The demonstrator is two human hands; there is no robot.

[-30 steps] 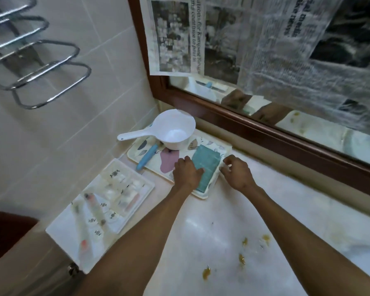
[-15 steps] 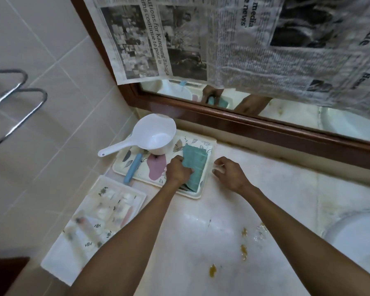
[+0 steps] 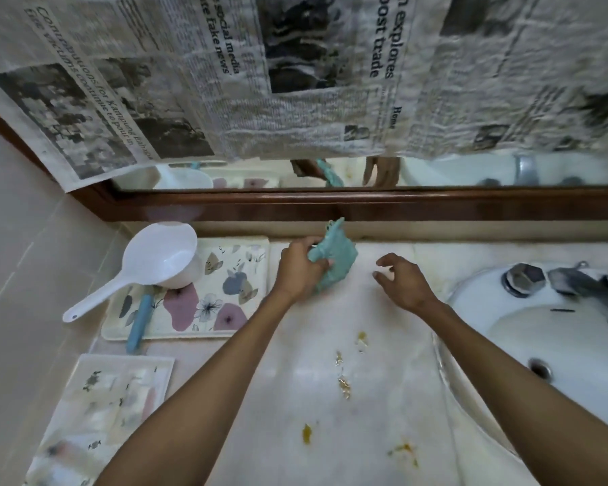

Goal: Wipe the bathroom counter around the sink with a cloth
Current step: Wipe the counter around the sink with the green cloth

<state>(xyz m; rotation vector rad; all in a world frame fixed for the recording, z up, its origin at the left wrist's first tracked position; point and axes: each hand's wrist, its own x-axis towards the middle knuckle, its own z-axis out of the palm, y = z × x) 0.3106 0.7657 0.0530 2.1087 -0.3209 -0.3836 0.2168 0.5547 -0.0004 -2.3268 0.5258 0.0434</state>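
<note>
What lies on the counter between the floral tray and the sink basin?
In the head view, between the floral tray and the sink basin lies bare pale counter with yellow-brown stains; both forearms cross it, the left hand holding the teal cloth.

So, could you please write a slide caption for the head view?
Left hand lifts teal cloth above stained counter; right hand open.

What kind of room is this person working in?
Most likely a home bathroom. A white sink with a metal faucet is set into a pale counter, a framed mirror hangs above it, and the wall beside is tiled.
</note>
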